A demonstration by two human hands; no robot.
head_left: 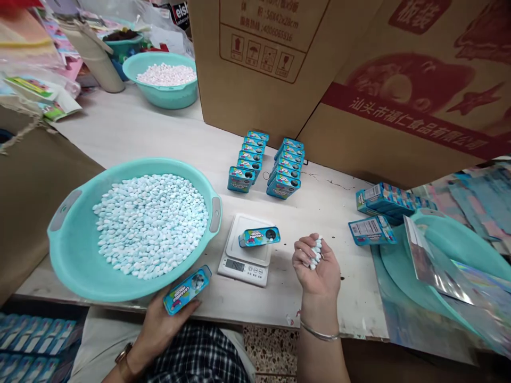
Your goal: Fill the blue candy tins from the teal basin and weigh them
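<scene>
My left hand grips a small blue candy box by its sides, just below the rim of a large turquoise basin. Pale blue and white candies fill much of that basin. My right hand is raised over the table with its fingers curled around several of these candies, which show in the palm. Between the hands sits a white digital scale with a lit display. Another blue candy box lies across its plate, its round opening toward the right.
Two rows of blue boxes stand before large cardboard cartons. More boxes lie at right beside a turquoise basin holding shiny sheets. Behind are a bowl of pale pink candies and a beige bottle.
</scene>
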